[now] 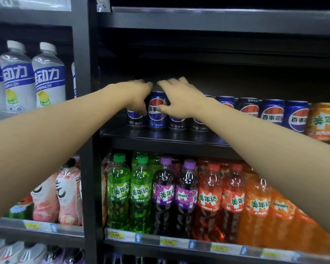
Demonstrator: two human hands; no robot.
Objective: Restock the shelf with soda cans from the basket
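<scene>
Both my arms reach into the dark middle shelf [160,136]. My left hand [135,96] and my right hand [179,98] wrap from either side around the top of one blue Pepsi can [156,111] that stands upright on the shelf. Darker Pepsi cans [135,119] stand beside and behind it. A row of blue Pepsi cans [271,113] continues to the right, ending at orange Mirinda cans [322,121]. The basket is out of view.
The shelf below holds green [120,189], purple [164,193] and orange Mirinda bottles [234,199] behind yellow price tags. A black upright post [86,111] separates a left bay with white-and-blue bottles [48,77] and pink bottles [69,191]. The space above the cans is dark.
</scene>
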